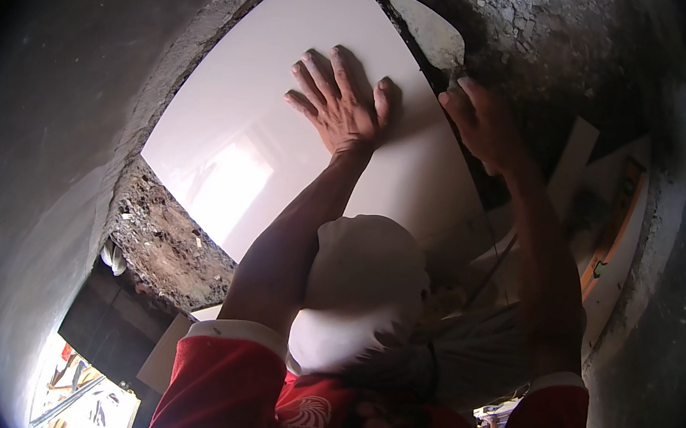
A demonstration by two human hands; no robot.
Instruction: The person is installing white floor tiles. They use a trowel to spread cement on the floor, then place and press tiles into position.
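The large white tile (238,94) lay face up, its left edge beside the rough base of the grey left-hand wall (44,116). A bright patch of reflected light showed on its glossy surface. The left hand (341,113) was pressed palm down on the tile's upper part, fingers and thumb spread; its grip was released, with nothing grasped. The right hand (486,129) was beyond the tile's right edge, its grip clenched on the handle end of a trowel (429,32); the handle itself was mostly hidden by the fingers. The trowel's pale, stained blade pointed away from the person, just beside the same edge. Whether it touched the tile could not be told.

Coarse grey rubble (522,20) lay to the upper right, and brown, broken ground (169,237) was exposed at the tile's near left edge. A narrow pale strip (573,159) stood out to the right of the right forearm, with an orange bar (617,218) further right, near the right-hand wall (665,331). The person wore a red shirt (211,392) with light sleeve bands.
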